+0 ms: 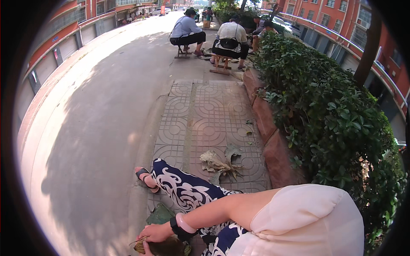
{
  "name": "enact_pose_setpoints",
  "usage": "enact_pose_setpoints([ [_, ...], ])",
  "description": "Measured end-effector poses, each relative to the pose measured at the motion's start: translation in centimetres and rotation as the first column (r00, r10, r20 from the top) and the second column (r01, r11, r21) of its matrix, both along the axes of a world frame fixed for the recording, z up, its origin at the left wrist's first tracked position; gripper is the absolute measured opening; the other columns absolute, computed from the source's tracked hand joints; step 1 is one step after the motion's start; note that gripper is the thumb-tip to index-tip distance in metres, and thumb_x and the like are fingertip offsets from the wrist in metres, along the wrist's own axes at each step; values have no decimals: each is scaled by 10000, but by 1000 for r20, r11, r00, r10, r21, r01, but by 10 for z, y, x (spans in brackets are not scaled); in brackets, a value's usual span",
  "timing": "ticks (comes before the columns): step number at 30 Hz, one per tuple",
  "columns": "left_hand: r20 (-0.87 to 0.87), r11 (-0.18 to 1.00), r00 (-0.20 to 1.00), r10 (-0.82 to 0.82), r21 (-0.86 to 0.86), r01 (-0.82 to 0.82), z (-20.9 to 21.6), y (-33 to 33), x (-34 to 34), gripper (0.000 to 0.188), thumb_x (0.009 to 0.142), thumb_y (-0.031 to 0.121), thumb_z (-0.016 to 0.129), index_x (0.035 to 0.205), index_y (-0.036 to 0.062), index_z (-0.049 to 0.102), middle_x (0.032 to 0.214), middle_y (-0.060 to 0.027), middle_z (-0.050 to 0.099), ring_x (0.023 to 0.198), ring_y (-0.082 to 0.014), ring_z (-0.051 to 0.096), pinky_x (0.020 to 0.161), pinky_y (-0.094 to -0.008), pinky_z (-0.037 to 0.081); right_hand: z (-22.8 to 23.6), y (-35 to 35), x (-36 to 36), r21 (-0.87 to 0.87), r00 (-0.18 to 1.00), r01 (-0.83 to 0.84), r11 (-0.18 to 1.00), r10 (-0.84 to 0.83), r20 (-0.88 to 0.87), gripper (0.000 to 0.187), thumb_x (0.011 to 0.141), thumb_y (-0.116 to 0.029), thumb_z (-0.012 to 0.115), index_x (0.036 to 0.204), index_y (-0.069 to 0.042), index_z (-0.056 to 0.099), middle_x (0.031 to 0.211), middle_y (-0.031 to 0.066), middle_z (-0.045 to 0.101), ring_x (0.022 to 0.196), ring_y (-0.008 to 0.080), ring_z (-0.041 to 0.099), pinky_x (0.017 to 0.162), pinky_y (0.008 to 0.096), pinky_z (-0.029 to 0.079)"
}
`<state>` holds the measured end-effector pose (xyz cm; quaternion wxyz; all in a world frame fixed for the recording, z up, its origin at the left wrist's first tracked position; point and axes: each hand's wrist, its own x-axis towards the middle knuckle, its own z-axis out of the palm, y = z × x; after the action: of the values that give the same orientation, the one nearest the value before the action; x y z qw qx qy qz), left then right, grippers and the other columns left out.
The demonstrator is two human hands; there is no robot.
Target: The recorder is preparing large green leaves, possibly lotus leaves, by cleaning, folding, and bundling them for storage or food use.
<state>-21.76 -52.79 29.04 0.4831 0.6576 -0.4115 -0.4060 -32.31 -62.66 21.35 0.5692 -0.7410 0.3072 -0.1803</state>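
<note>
My right arm, in a white short sleeve, reaches across my lap to the lower left. My right hand (154, 233) wears a black watch and a pink bangle, and its fingers curl over a bundle of green-brown leaves (165, 247) at the bottom edge. A sliver of my left hand (144, 249) shows under the bundle at the frame's edge; its grip is hidden. My leg in blue-and-white patterned trousers (183, 192) stretches forward, ending in a black sandal (145, 177).
Dry leaves (220, 163) lie on the patterned paving, and a green leaf (160, 214) lies by my knee. A red stone kerb (273, 145) and a hedge (337, 115) run along the right. Two people (230, 40) sit on low stools farther up the street.
</note>
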Motion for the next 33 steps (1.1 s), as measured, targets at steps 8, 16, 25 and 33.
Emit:
enact_pose_setpoints([
  [8,126,997,991,-46,74,37,-21,-7,11,410,913,318,636,1109,-40,594,1067,-132,631,957,-231,581,856,-330,468,-12,5,-2,-130,993,118,984,-116,23,271,838,-167,537,1024,7,632,996,232,650,954,409,602,800,448,473],
  [16,2,994,1000,-7,112,7,-28,-4,17,487,907,349,635,1185,-47,575,1135,-151,616,999,-241,578,878,-336,464,1,7,-7,-73,996,86,994,-84,29,219,840,-163,507,950,12,579,899,235,616,895,416,579,760,454,446],
  [25,119,987,993,-10,157,-9,-20,-4,15,528,893,397,642,1180,-44,598,1121,-163,641,989,-257,595,872,-344,464,-8,7,-3,-93,998,54,994,-51,40,249,826,-195,554,945,16,615,899,237,644,888,406,609,751,444,468],
  [33,159,984,987,-28,175,0,-51,-4,31,546,868,421,663,1139,-51,617,1026,-151,669,893,-252,617,806,-354,486,-3,11,-6,-37,995,96,995,-95,12,232,805,-163,560,944,10,628,906,239,649,894,403,617,756,444,471],
])
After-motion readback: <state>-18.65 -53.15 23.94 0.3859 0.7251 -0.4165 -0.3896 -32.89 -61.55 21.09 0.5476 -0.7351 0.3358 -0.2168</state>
